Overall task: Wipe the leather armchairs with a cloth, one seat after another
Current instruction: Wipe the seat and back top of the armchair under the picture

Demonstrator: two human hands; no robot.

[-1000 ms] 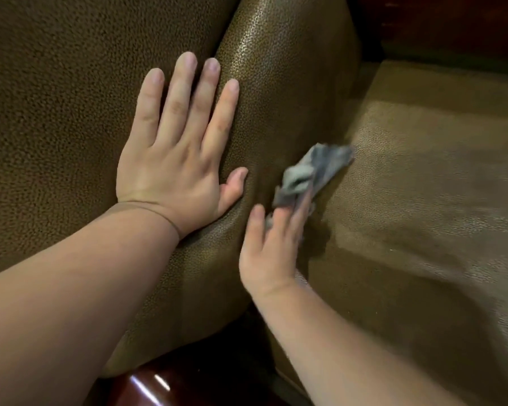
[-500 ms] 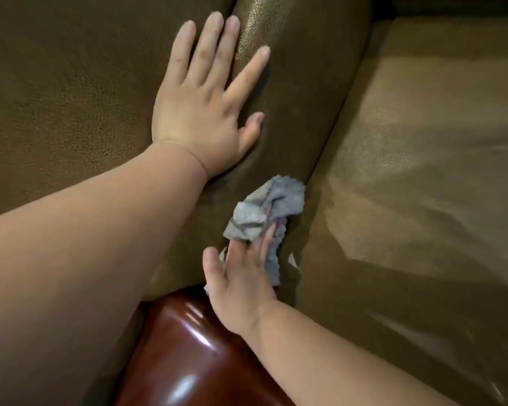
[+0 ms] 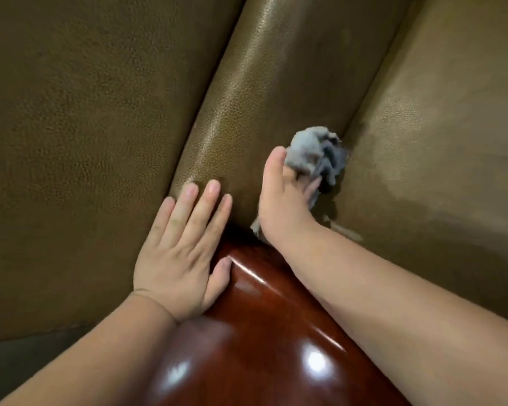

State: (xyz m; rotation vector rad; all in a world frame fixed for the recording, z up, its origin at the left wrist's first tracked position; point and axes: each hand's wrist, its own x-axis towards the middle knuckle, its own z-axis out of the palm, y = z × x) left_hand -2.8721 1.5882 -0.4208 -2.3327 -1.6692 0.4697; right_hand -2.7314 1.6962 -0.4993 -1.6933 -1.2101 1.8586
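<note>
A padded brown leather armrest (image 3: pixel 264 92) runs from the middle toward the top of the head view. My right hand (image 3: pixel 285 206) holds a crumpled grey cloth (image 3: pixel 314 156) against the armrest's right side, down in the crease beside the seat cushion (image 3: pixel 440 136). My left hand (image 3: pixel 182 256) lies flat with straight fingers, its fingertips on the armrest's near end and its thumb against the glossy wooden arm cap (image 3: pixel 261 326). The fingers of my right hand are partly hidden in the cloth.
More brown leather (image 3: pixel 79 127) fills the left side. The polished red-brown wooden cap sticks out toward me between my forearms. A pale scrap (image 3: pixel 343 230) lies in the crease just below the cloth.
My left hand has slid back down the armrest to its near end by the wooden cap. My right hand pushed the cloth farther up along the crease. The view has shifted toward me.
</note>
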